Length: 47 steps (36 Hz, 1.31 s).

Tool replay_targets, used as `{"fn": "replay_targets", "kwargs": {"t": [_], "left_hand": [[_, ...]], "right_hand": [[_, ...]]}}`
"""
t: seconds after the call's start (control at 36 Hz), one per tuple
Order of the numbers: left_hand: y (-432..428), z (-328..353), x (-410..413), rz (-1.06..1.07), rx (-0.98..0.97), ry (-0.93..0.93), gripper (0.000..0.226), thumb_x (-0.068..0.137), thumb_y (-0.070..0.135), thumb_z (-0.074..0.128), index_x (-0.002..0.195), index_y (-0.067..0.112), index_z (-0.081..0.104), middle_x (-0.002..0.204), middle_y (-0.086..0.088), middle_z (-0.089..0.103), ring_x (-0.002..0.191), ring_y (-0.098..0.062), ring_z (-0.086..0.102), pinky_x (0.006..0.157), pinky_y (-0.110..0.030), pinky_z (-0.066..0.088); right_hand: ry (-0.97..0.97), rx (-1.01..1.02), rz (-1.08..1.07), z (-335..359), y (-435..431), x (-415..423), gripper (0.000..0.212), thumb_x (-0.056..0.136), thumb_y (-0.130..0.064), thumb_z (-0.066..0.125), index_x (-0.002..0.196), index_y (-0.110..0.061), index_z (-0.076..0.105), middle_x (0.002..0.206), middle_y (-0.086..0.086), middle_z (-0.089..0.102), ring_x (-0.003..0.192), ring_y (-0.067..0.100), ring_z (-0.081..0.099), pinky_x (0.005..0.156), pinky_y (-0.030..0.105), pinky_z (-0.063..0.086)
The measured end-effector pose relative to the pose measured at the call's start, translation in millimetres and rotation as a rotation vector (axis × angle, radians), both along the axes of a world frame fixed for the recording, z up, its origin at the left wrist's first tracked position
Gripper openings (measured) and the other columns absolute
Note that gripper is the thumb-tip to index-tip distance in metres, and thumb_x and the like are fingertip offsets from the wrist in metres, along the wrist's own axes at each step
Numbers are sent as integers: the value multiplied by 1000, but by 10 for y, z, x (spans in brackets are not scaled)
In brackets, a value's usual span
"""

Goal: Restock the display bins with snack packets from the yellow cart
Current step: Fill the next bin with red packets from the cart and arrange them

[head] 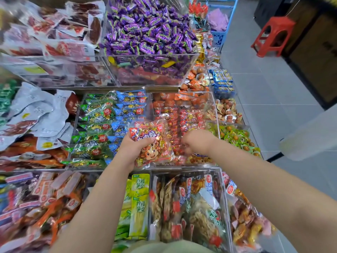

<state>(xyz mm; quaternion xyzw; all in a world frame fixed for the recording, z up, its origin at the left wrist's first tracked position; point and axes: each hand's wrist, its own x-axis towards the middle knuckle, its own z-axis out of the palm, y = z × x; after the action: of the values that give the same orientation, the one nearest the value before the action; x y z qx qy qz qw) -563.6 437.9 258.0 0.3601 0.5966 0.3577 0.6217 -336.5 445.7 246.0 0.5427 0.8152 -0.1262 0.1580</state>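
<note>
so left hand is wrapped round a loose bunch of shiny red plastic snack packets over the 7 o'clock corner of the clear acrylic bin, right hand curled at their 3 o'clock (can't tell if it's holding any), and that slippery bunch might fan out and spill over the wall.

Tiered display stand stood packed edge to edge with clear bins!
On the far tier, purple candies were heaped in one bin, with red meat packs piled to its left. On the middle tier, green and blue packets filled the left bin and red packets the right. Nearest, pale green packets stood upright beside brown snack bags. Off right, the grey floor carried a red stool.
</note>
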Motion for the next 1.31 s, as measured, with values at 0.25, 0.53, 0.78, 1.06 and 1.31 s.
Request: {"fn": "replay_targets", "kwargs": {"t": [0.25, 0.53, 0.78, 1.06, 1.31], "left_hand": [[-1, -49, -51, -24, 9, 0, 41, 70, 14, 83, 97, 28, 57, 94, -4, 74, 76, -23, 73, 61, -37, 59], [4, -83, -1, -29, 0, -9, 45, 70, 13, 83, 97, 31, 52, 98, -6, 71, 80, -25, 73, 67, -41, 59], [48, 34, -32, -141, 46, -12, 65, 41, 30, 89, 99, 24, 61, 88, -2, 76, 80, -26, 73, 64, -38, 58], [124, 167, 183, -231, 95, 22, 98, 25, 56, 93, 111, 25, 58, 105, -3, 72, 92, -22, 71, 79, -43, 58], [330, 166, -171, 151, 61, -16, 21, 87, 35, 67, 107, 30, 62, 108, -7, 71, 102, -32, 66, 89, -57, 51]], "right_hand": [[411, -252, -373, -447, -243, 175, 67, 77, -36, 74, 124, -22, 29, 99, -8, 50, 86, 14, 56, 73, 29, 49], [-87, -258, -160, -259, -258, 51, 24, 93, -8, 47, 111, -8, 63, 103, 8, 65, 91, 25, 61, 76, 30, 49], [578, -323, -490, -49, -168, 231, 32, 84, -32, 66, 116, -30, 59, 114, -11, 59, 106, 12, 58, 92, 31, 48], [1018, -199, -644, 383, -72, -146, 83, 65, -39, 81, 136, -35, 40, 141, -10, 44, 124, 2, 39, 98, 24, 34], [1228, -116, -917, 301, 357, 177, 39, 62, -31, 84, 92, -33, 58, 96, -2, 62, 63, 11, 58, 53, 27, 47]]}}
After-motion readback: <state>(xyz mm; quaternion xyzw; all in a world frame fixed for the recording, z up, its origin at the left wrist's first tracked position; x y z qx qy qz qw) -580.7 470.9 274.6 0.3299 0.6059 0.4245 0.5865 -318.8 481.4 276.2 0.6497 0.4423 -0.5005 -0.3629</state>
